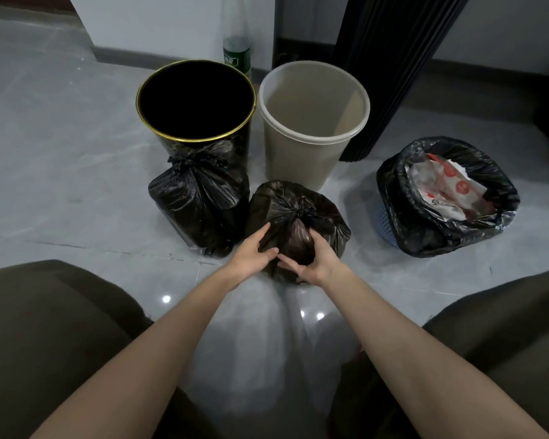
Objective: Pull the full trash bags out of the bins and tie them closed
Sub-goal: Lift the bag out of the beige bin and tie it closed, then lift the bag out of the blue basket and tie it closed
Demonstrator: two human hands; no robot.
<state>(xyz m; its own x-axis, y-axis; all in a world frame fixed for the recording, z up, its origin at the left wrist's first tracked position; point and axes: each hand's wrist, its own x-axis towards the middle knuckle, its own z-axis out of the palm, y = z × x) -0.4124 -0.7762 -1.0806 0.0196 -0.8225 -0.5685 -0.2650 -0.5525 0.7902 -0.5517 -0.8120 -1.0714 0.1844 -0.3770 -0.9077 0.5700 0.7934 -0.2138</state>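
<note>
A knotted black trash bag [293, 207] sits on the floor straight ahead. My left hand [253, 253] rests on its near left side with fingers spread. My right hand [313, 263] cups its near right side. A second tied black bag [197, 201] leans against the black bin with a gold rim [196, 101]. Beside that stands a beige bin [314, 122], which has nothing inside. At the right, a small blue basket bin [384, 220] holds an open black bag [447, 201] full of white and red paper wrappers.
A clear plastic bottle [236, 36] with a green label stands behind the bins by the wall. A dark ribbed column [390, 64] rises behind the beige bin. My knees in dark trousers [51, 327] frame the glossy grey tile floor [61, 169].
</note>
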